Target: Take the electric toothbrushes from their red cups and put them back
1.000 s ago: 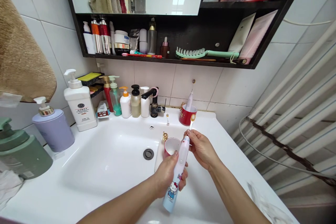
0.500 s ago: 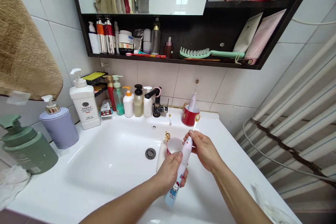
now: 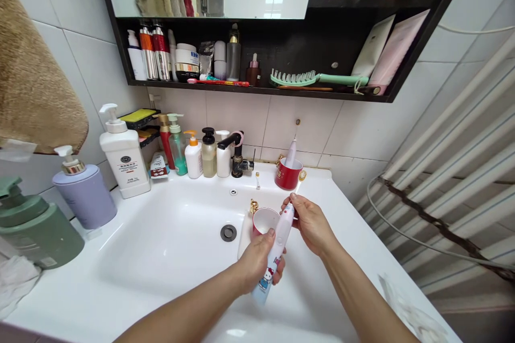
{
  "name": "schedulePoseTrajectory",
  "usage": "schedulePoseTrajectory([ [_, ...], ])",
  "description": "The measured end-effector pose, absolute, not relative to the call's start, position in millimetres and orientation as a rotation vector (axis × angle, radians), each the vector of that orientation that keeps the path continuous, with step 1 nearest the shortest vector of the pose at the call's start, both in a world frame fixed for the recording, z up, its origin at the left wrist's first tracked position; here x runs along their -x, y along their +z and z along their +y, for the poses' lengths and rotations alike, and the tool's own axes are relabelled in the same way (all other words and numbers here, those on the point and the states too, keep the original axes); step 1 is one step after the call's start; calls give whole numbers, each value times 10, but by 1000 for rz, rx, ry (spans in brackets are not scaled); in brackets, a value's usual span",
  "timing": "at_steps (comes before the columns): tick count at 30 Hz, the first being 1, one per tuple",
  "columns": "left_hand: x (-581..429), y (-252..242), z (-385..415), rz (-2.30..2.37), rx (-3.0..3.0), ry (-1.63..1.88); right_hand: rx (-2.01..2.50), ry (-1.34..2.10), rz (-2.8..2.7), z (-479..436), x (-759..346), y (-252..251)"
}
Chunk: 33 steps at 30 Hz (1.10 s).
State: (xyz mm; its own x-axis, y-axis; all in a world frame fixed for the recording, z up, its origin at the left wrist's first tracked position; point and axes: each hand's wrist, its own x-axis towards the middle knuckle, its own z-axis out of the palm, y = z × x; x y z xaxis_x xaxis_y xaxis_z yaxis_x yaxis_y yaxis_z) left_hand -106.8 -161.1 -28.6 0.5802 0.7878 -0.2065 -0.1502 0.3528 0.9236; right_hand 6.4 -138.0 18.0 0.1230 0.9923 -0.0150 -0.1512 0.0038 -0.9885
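Note:
My left hand is wrapped round the pale pink electric toothbrush handle, which has a cartoon cat print near its light blue base. The handle slants over the basin, top end up and to the right. At that top end my right hand pinches the neck of a white toothbrush head, whose bristles point upward. Whether head and handle are joined is hidden by the fingers. Just behind my left hand is a red cup with a white inside. Behind my right hand stands another red cup holding a second electric toothbrush.
The white washbasin has a black faucet at its back. A small loose brush head lies beside it. Several pump bottles line the left and back rim. A dark mirror cabinet hangs above; crumpled clear plastic lies at right.
The view has shifted slightly, so everything sits a little further left. Both hands keep their hold on the toothbrush handle and head, with little visible movement.

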Motion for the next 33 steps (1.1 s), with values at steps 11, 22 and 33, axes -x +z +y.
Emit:
schedulePoseTrajectory([
  [11, 1084, -241, -1642, 672, -1060, 696, 1011, 1298, -1057, -1411, -70, 236],
  [22, 1097, -257, -1573, 742, -1172, 756, 1039, 1220, -987, -1400, -65, 200],
  [33, 1071, -300, -1601, 730, -1183, 808, 1100, 1179, -1021, -1391, -32, 190],
])
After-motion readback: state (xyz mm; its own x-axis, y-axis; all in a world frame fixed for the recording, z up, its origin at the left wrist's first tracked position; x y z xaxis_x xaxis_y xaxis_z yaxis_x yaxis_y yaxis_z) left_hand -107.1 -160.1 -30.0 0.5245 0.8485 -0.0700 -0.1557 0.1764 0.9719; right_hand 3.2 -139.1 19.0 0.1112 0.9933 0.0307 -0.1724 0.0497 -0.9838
